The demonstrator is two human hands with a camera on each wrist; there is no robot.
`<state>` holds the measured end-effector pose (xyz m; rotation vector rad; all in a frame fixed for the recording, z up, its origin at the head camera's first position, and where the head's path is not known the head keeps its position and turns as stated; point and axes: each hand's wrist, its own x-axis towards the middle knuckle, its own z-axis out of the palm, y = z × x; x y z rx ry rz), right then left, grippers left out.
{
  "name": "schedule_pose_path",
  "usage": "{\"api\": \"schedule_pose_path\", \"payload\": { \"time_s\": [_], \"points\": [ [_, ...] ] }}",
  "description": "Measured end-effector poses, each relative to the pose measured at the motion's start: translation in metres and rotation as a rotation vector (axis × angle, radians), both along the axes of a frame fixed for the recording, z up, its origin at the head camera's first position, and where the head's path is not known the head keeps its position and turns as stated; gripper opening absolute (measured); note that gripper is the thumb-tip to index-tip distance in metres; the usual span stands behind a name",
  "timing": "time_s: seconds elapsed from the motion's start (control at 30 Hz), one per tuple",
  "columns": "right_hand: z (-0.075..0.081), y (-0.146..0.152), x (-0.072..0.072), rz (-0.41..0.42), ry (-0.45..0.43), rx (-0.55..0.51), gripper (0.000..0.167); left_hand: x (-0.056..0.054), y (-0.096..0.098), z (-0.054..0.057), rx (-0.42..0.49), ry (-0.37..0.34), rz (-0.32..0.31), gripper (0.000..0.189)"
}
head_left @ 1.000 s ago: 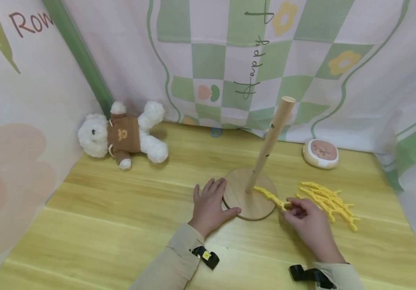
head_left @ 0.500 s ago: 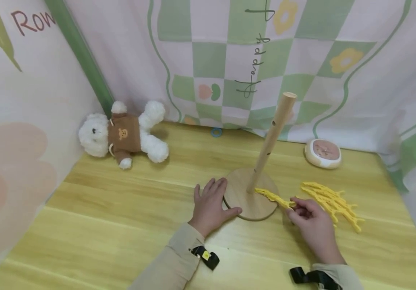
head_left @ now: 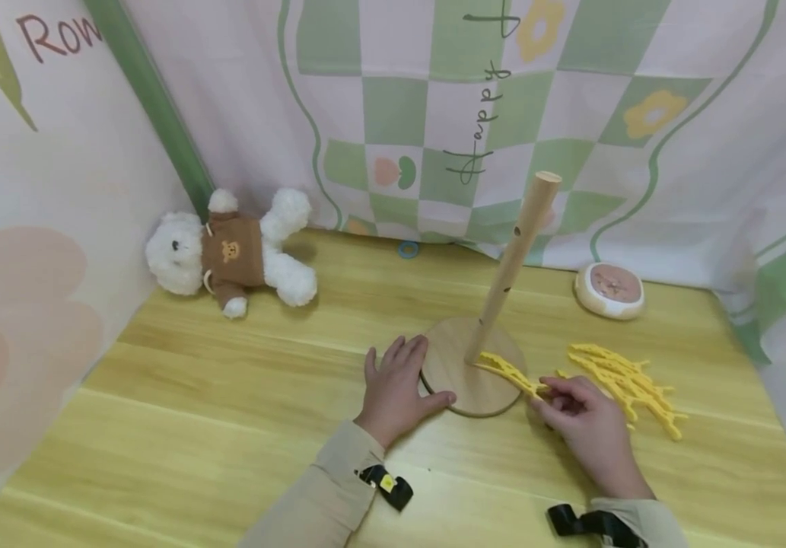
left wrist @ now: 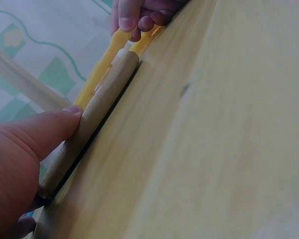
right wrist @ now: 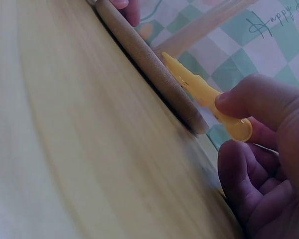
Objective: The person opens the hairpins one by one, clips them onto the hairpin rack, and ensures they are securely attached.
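Note:
A wooden post (head_left: 512, 266) with dark holes along its side rises from a round wooden base (head_left: 450, 384). My left hand (head_left: 396, 396) lies at the base's left side, fingers extended along the rim and thumb pressing on its front edge; the left wrist view shows the thumb (left wrist: 55, 127) on top. Between thumb and fingers, my right hand (head_left: 584, 418) pinches the near end of a yellow branch-shaped plastic piece (right wrist: 197, 87). Its narrow far end points at the foot of the post, over the base. Several similar yellow pieces (head_left: 628, 380) lie behind the right hand.
A white plush toy in a brown top (head_left: 235, 251) lies at the back left. At the back right sits a round pink-and-white device (head_left: 609, 291). A small blue ring (head_left: 408, 250) lies by the patterned curtain (head_left: 393, 114) behind the wooden table (head_left: 194, 426).
My right hand shifts slightly right, then back left, with the yellow piece. The piece's far end now sits a little higher beside the post's foot. My left hand stays put.

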<state>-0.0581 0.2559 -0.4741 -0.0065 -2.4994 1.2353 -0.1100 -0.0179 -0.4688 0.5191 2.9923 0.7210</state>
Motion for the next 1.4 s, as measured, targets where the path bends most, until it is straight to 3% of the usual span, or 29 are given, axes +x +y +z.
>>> {"api": "schedule_pose_path", "payload": {
  "time_s": [0.27, 0.5, 0.77, 1.4],
  "points": [
    [0.005, 0.000, 0.000, 0.029, -0.044, 0.062, 0.031, -0.001, 0.000, 0.000, 0.002, 0.006, 0.002, 0.096],
    [0.008, -0.002, 0.001, 0.007, -0.112, 0.049, 0.036, -0.001, 0.000, -0.001, 0.001, 0.002, 0.000, 0.097],
    [0.009, -0.008, -0.002, 0.041, -0.085, 0.084, 0.036, -0.001, 0.000, 0.001, 0.014, -0.002, 0.003, 0.096],
    [0.007, -0.012, -0.005, 0.060, -0.114, 0.127, 0.037, 0.000, 0.000, -0.001, -0.014, 0.013, -0.001, 0.096]
  ]
}}
